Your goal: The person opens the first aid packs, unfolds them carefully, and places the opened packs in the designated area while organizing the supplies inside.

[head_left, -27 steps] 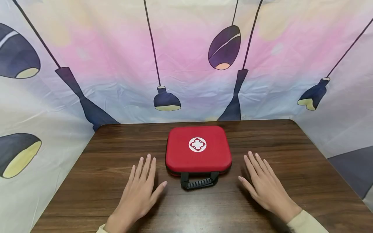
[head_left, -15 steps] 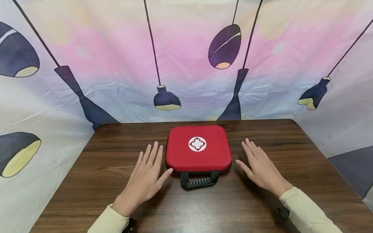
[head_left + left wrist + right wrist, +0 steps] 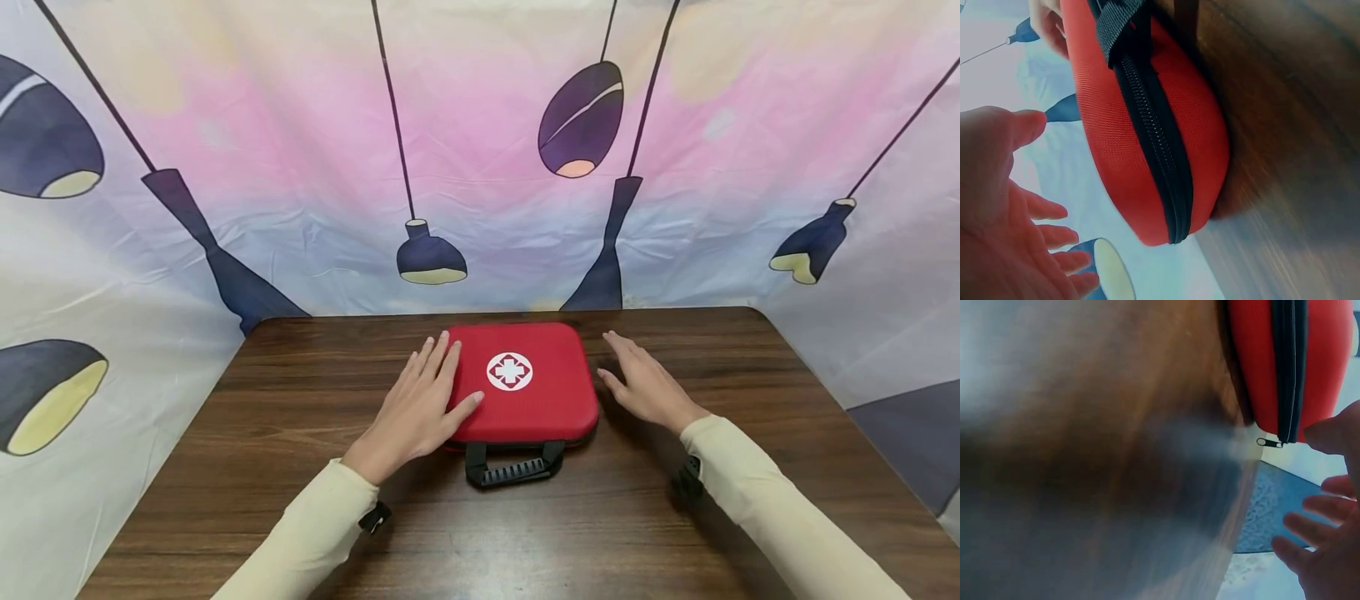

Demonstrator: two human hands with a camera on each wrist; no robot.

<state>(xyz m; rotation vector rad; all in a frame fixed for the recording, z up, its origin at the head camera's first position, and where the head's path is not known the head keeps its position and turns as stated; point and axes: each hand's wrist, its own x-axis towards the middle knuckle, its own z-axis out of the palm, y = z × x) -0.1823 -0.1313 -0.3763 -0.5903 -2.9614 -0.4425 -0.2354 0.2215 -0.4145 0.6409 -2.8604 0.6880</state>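
A red first aid case (image 3: 540,400) with a white cross emblem lies flat on the table, its black carry handle (image 3: 513,472) toward me. My left hand (image 3: 420,408) is spread over the case's left side; in the left wrist view its palm faces the red shell with a gap between them. To the right of the case, my right hand (image 3: 648,387) is held with extended fingers near the upper right edge. A black zipper (image 3: 1154,137) runs round the case's side and looks closed. Its metal zipper pull (image 3: 1269,443) hangs at the corner in the right wrist view, close to the right thumb.
The brown wooden table (image 3: 300,400) has its far edge just behind the case. A fabric backdrop (image 3: 487,150) printed with dark hanging lamps stands beyond and at both sides. Black straps sit under both wrists.
Both hands have moved forward and inward. The left hand has gone from beside the case to over its left part, and the right hand has come closer to its right side. The case stays put.
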